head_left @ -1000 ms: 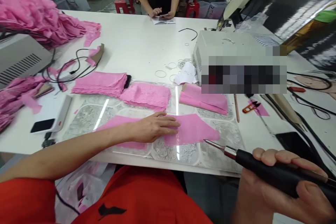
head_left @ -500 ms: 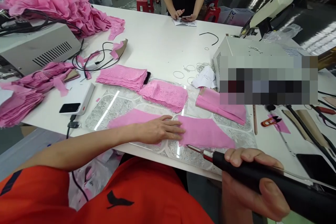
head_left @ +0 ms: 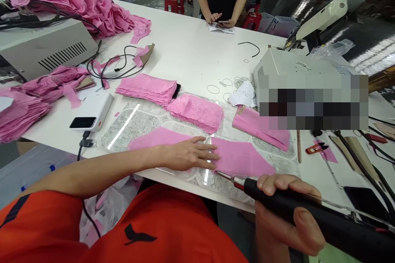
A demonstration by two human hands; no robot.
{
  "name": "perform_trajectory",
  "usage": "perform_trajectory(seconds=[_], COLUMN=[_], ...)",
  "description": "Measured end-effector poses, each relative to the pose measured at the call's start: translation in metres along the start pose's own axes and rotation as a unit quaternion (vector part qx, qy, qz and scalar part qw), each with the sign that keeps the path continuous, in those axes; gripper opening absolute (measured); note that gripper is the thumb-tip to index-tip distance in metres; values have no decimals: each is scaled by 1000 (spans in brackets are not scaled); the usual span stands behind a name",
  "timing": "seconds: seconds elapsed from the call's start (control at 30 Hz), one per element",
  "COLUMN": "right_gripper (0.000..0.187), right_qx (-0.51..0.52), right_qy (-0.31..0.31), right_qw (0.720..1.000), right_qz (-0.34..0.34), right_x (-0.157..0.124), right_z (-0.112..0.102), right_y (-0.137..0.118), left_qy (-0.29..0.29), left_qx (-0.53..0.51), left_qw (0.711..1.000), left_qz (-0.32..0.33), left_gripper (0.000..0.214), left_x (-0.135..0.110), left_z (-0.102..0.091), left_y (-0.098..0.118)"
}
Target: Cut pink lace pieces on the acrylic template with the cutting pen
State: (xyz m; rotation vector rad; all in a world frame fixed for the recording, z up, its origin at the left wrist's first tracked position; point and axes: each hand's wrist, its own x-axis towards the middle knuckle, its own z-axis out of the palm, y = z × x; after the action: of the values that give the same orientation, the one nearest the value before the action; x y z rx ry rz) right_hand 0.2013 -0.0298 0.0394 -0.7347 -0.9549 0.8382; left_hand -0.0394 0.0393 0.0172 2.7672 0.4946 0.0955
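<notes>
While the left hand (head_left: 188, 154) lies flat with fingers stretched out, pressing down the left half of the pink lace piece (head_left: 243, 158) on the clear patterned plate (head_left: 129, 121), the metal tip of the black-handled tool (head_left: 308, 213) sits right at the lace piece's near edge, touching or just off it, can't quite tell. Right of the lace piece, nearer the body, the right hand (head_left: 284, 218) is wrapped tight round the handle. Looks to me like an edge-trimming pass is being lined up; the next move calls for the lace pinned flat and a steady tip along that edge
</notes>
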Motion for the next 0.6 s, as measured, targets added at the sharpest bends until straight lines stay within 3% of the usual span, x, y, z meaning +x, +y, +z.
perform_trajectory(seconds=[0.6], right_gripper=[18], right_qx=[31], right_qy=[-49], right_qw=[998], right_qz=[-3], right_x=[-1], right_z=[7], right_y=[0], left_qy=[5], left_qx=[21], left_qw=[1000], left_qz=[11], left_gripper=[51], left_x=[0], left_z=[1], left_y=[0])
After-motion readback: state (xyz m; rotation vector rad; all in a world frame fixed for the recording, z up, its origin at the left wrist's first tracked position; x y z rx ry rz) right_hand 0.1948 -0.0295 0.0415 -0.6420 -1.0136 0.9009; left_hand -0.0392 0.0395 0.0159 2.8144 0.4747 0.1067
